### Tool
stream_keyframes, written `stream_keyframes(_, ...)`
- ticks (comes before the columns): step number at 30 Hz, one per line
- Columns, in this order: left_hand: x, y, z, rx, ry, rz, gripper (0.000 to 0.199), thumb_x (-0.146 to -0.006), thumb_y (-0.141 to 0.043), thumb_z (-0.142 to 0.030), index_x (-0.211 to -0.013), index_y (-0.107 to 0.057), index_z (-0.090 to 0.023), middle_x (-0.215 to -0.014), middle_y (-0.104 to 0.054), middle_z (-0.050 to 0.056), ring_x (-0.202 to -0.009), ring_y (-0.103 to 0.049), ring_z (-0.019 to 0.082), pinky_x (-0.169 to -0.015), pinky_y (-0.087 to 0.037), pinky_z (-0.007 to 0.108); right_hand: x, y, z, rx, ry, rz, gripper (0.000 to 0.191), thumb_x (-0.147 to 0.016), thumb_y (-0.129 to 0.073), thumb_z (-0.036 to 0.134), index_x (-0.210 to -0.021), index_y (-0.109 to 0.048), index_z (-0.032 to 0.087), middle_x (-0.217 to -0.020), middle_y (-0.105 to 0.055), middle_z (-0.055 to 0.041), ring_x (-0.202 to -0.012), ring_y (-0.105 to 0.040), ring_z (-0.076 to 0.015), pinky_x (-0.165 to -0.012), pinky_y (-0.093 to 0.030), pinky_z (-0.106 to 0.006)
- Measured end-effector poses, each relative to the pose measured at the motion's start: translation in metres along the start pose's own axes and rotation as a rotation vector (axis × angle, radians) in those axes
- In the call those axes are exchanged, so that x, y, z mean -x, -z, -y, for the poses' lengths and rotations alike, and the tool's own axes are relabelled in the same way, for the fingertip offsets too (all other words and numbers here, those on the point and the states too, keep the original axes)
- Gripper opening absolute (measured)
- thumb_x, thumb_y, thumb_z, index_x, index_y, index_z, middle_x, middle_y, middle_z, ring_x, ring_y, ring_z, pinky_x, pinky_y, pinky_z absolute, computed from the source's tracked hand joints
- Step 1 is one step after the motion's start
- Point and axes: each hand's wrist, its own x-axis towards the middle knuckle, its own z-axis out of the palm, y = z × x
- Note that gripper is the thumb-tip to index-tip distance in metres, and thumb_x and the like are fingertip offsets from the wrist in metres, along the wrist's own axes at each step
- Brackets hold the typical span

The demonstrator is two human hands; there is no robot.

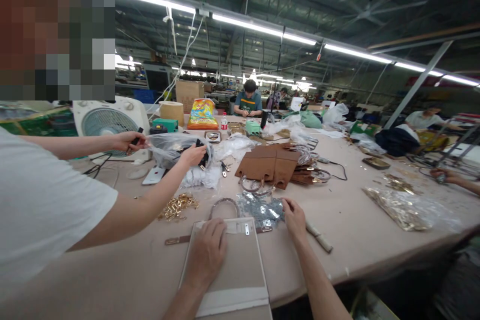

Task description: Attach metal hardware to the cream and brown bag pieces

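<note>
A beige bag panel (240, 265) with a looped handle (224, 201) and a brown strap (177, 240) lies on the table. My left hand (210, 247) rests flat on its upper left part, fingers spread. One small metal plate (247, 229) sits near the panel's top edge. Just beyond is a pile of small dark and silvery plates (264, 208) on plastic. My right hand (294, 216) is at the pile's right edge, thumb and fingers pinched together; what is between them is too small to make out.
At left, a person's arms (150, 200) reach across with a plastic bag (165, 147). Brown bag pieces (268, 162) lie ahead, gold fittings (179, 207) left of the panel. A rolled piece (318, 237) and a bag of metal parts (401, 207) are right.
</note>
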Motion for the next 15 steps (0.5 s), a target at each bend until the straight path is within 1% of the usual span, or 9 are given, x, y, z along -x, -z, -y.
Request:
stream_keyframes(2,0.000,-0.001,0.000,0.001,-0.002,-0.011,0.028,-0.097,-0.055,-0.013,-0.120,-0.064,-0.025,-0.125,-0.067,0.007,-0.119,-0.061,0.030,-0.105,-0.053,0.054,-0.020,-0.002,0.000,0.076,0.046,0.091,0.039,-0.090,-0.056,0.052,-0.098,-0.078,0.020,-0.100,-0.077,-0.0094,-0.093,-0.070,-0.0283,-0.088,-0.053,-0.038)
stream_keyframes(3,-0.001,-0.001,-0.001,0.006,-0.001,-0.013,0.028,-0.097,-0.054,-0.013,-0.120,-0.064,-0.025,-0.125,-0.067,0.007,-0.119,-0.062,0.030,-0.105,-0.053,0.054,-0.029,-0.004,-0.001,0.117,0.063,0.139,0.035,-0.088,-0.058,0.049,-0.095,-0.079,0.021,-0.100,-0.077,-0.0083,-0.095,-0.070,-0.0281,-0.090,-0.053,-0.038)
stream_keyframes(6,-0.001,0.003,-0.004,0.028,0.009,-0.012,0.029,-0.096,-0.053,-0.012,-0.118,-0.064,-0.025,-0.124,-0.067,0.008,-0.118,-0.062,0.030,-0.105,-0.053,0.054,-0.048,-0.014,-0.003,0.252,0.063,0.253,0.026,-0.085,-0.062,0.041,-0.089,-0.081,0.024,-0.094,-0.079,-0.0073,-0.092,-0.072,-0.0278,-0.087,-0.052,-0.036)
stream_keyframes(8,-0.001,0.006,-0.008,0.038,0.022,-0.001,0.029,-0.094,-0.054,-0.010,-0.117,-0.063,-0.025,-0.124,-0.067,0.008,-0.119,-0.062,0.030,-0.105,-0.053,0.055,-0.055,-0.021,-0.006,0.349,0.022,0.286,0.023,-0.084,-0.064,0.038,-0.084,-0.081,0.024,-0.089,-0.078,-0.0100,-0.089,-0.072,-0.0292,-0.083,-0.051,-0.037)
stream_keyframes(10,-0.001,0.009,-0.011,0.043,0.036,0.013,0.030,-0.091,-0.057,-0.010,-0.117,-0.063,-0.025,-0.125,-0.067,0.008,-0.121,-0.061,0.031,-0.107,-0.052,0.054,-0.061,-0.028,-0.010,0.439,-0.040,0.297,0.021,-0.084,-0.067,0.038,-0.082,-0.082,0.023,-0.088,-0.078,-0.0138,-0.087,-0.072,-0.0312,-0.080,-0.050,-0.038)
stream_keyframes(12,-0.001,0.010,-0.012,0.043,0.045,0.024,0.031,-0.090,-0.060,-0.011,-0.117,-0.063,-0.024,-0.126,-0.066,0.009,-0.122,-0.060,0.031,-0.108,-0.051,0.054,-0.066,-0.033,-0.016,0.512,-0.100,0.300,0.019,-0.083,-0.070,0.037,-0.084,-0.083,0.023,-0.092,-0.077,-0.0162,-0.088,-0.072,-0.0326,-0.078,-0.049,-0.039)
stream_keyframes(15,-0.001,0.010,-0.012,0.039,0.050,0.037,0.031,-0.089,-0.062,-0.013,-0.119,-0.062,-0.024,-0.128,-0.065,0.009,-0.123,-0.058,0.032,-0.109,-0.049,0.054,-0.074,-0.037,-0.023,0.573,-0.152,0.324,0.016,-0.082,-0.073,0.033,-0.089,-0.084,0.025,-0.097,-0.078,-0.0152,-0.090,-0.072,-0.0321,-0.077,-0.048,-0.037)
